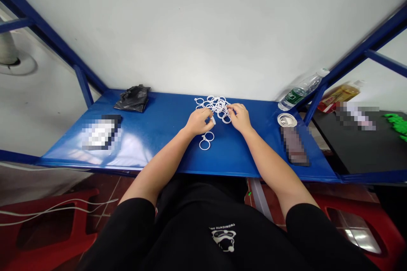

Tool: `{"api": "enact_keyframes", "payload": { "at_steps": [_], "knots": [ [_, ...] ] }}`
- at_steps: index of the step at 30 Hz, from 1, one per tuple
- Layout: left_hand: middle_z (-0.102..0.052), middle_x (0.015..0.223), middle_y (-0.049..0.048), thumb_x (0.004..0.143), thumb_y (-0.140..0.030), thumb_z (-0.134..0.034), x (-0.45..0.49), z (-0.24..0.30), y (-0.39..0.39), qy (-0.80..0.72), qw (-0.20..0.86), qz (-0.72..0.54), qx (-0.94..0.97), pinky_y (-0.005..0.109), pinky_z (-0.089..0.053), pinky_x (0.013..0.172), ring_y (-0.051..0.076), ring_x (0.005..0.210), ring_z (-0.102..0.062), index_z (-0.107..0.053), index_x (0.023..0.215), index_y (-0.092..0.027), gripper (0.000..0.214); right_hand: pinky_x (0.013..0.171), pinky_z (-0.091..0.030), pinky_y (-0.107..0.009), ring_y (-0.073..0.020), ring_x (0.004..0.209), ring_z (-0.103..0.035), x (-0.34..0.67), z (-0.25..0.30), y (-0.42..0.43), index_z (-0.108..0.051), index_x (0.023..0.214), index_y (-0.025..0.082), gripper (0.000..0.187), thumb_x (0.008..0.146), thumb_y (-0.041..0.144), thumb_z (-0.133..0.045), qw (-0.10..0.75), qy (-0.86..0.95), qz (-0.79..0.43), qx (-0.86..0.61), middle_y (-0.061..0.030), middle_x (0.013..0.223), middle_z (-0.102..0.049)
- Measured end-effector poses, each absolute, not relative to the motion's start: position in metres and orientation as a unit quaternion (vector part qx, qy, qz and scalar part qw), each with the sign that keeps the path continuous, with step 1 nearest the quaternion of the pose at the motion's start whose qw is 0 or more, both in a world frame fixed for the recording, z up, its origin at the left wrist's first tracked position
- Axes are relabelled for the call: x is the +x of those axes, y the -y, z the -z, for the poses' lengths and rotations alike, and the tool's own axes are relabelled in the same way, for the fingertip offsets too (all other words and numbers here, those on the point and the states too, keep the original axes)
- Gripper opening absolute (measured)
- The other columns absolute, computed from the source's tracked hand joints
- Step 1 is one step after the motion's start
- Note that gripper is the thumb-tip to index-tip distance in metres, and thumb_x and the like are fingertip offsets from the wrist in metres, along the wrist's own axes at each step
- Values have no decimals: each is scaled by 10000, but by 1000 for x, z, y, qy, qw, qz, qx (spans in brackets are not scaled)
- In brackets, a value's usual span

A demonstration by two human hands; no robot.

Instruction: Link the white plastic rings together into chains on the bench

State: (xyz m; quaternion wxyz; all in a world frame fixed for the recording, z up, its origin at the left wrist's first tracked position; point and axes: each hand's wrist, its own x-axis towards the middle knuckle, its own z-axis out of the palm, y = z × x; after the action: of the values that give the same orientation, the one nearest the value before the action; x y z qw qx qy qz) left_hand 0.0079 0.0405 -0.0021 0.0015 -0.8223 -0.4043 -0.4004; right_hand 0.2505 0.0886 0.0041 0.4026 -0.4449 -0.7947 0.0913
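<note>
A pile of thin white plastic rings [219, 105] lies on the blue table near the wall, several of them overlapping. My left hand [199, 122] is closed at the pile's near left side, with a white ring [213, 120] showing between thumb and fingers. At the right edge of the pile, my right hand [240, 116] pinches at a white ring [226, 118]; its fingertips partly cover the spot. Nearer to me, two joined or touching rings [204, 145] lie apart from the pile, just below my left hand.
On the blue table [165, 135], a black plastic bag [133, 98] and a blurred-out item [101, 132] sit to the left. A water bottle [300, 91], a coiled white cable [287, 120] and a blurred dark object [294, 145] are at the right. Blue frame bars rise at both ends.
</note>
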Motion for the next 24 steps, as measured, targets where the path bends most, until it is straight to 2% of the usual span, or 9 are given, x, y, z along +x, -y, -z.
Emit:
{"api": "enact_keyframes", "payload": {
  "at_steps": [3,7,11,15,18,20,24],
  "knots": [
    [-712,792,41,810,-205,-601,6,0,-38,439,-22,348,-828,319,-470,674,194,714,-652,-616,846,-211,39,1059,-518,-519,-323,1136,-667,262,1,-101,-807,1126,211,275,982,248,-575,364,768,-106,-516,-118,1194,-780],
    [-732,818,44,812,-217,-608,6,-3,-37,470,-46,286,-834,317,-443,670,210,755,-674,-631,837,-210,35,1096,-496,-512,-328,1170,-661,271,5,-111,-813,1167,210,298,986,250,-579,278,762,-125,-571,-123,1244,-767],
    [-755,860,33,833,-215,-601,7,-4,-37,477,-79,219,-847,314,-449,678,212,792,-694,-682,892,-213,100,1117,-485,-466,-302,1200,-673,275,3,-115,-814,1182,228,327,995,200,-546,215,794,-131,-553,-101,1271,-774],
    [-762,886,28,850,-223,-602,7,-3,-37,457,-88,208,-860,313,-482,702,204,813,-702,-732,951,-217,165,1093,-508,-430,-280,1184,-696,281,1,-116,-830,1124,241,285,969,204,-593,209,809,-131,-534,-74,1233,-793],
    [-764,902,45,888,-263,-607,6,0,-39,432,-81,228,-869,311,-506,712,203,830,-708,-747,882,-216,147,1112,-516,-445,-271,1176,-717,289,0,-118,-845,1069,251,295,892,135,-641,219,832,-144,-489,-49,1211,-807],
    [-771,903,49,915,-288,-611,5,3,-41,422,-79,249,-868,309,-513,707,204,827,-714,-761,914,-217,165,1095,-543,-467,-278,1154,-736,295,0,-119,-852,1044,256,322,828,93,-677,229,838,-167,-466,-45,1193,-815],
    [-790,874,28,950,-319,-615,5,7,-44,420,-92,270,-862,296,-501,674,194,783,-727,-776,967,-228,185,1067,-568,-493,-291,1130,-751,301,-3,-117,-854,1024,271,271,778,166,-813,247,845,-204,-429,-43,1170,-819]
  ]
}}
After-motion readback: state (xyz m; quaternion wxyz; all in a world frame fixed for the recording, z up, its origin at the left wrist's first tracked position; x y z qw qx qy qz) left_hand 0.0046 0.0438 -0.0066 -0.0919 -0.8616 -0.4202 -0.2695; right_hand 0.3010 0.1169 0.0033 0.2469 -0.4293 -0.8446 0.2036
